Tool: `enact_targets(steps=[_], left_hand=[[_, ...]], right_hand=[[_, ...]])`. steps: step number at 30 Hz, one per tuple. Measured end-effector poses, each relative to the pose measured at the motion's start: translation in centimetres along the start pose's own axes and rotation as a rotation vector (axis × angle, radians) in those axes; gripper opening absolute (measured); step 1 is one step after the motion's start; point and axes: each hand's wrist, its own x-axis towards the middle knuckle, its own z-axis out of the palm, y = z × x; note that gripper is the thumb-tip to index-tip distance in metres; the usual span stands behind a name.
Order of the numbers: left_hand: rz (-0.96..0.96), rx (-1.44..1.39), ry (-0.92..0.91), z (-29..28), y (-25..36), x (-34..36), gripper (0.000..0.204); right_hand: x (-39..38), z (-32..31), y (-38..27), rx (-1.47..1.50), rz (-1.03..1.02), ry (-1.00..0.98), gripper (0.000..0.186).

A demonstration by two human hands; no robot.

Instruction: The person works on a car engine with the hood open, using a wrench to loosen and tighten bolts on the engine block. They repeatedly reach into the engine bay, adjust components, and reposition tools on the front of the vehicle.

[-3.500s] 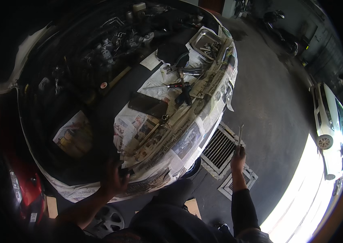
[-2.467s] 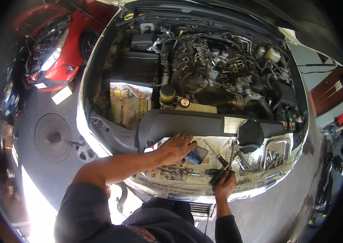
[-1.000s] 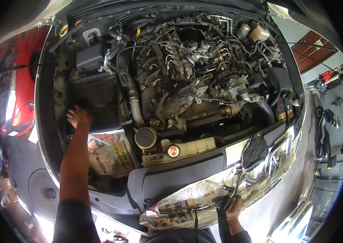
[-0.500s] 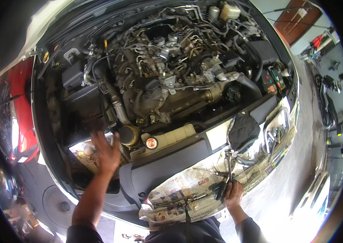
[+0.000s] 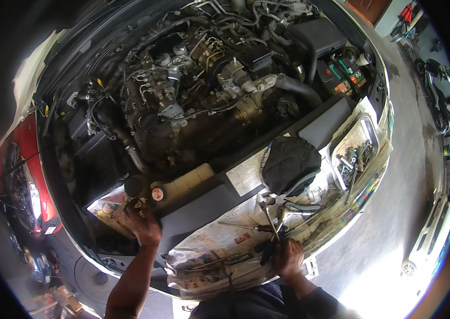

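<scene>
My left hand (image 5: 143,226) is at the left end of the black front panel (image 5: 198,204), just below a dark round cap (image 5: 137,186). Its fingers are bent but apart, and I make out nothing held in them. To the right, my right hand (image 5: 288,259) is closed around the lower end of a metal wrench (image 5: 270,218), whose head points away from me. A dark-handled tool (image 5: 263,250) lies against those fingers. Newspaper (image 5: 203,239) covers the front edge under the wrench, with a thin screwdriver-like tool (image 5: 238,226) on it.
Beyond the panel is the open engine bay with the engine (image 5: 182,80), a pale coolant tank (image 5: 190,179) and a battery (image 5: 342,74). A black cap-like cloth (image 5: 291,165) and a tray (image 5: 331,154) of sockets and bolts rest at the right. A red car (image 5: 28,154) stands left.
The view has swung, so the engine bay sits further left. My left hand has come nearer, from beside the dark cap to below it, fingers more bent. My right hand keeps the wrench.
</scene>
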Motion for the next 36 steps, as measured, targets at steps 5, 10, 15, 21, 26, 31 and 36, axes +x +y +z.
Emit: enact_targets(steps=[5, 10, 15, 21, 26, 31, 36], left_hand=[[0.049, 0.133, -0.042, -0.3, 0.2, 0.6, 0.035], [0.092, 0.093, -0.012, -0.2, 1.0, 0.3, 0.024], [0.053, 0.061, 0.018, -0.5, 2.3, 0.2, 0.024], [-0.058, 0.014, 0.000, -1.0, 3.2, 0.2, 0.021], [-0.043, 0.061, 0.001, -1.2, 3.0, 0.3, 0.020], [-0.075, 0.103, -0.027, -1.1, 2.4, 0.3, 0.019], [-0.074, 0.139, -0.057, -1.3, 2.2, 0.4, 0.020]], right_hand=[[-0.4, 0.2, 0.9, 0.081, -0.029, -0.002, 0.014], [-0.4, 0.0, 1.1, 0.099, -0.041, -0.021, 0.014], [0.0, -0.3, 0.3, 0.143, -0.012, -0.053, 0.014], [0.7, -1.4, -1.1, 0.112, 0.091, -0.198, 0.021], [0.2, -0.8, -1.1, 0.108, 0.032, -0.188, 0.027], [-0.9, 0.5, 1.2, 0.045, -0.017, -0.101, 0.026], [2.8, -3.9, 0.9, 0.248, -0.037, -0.085, 0.028]])
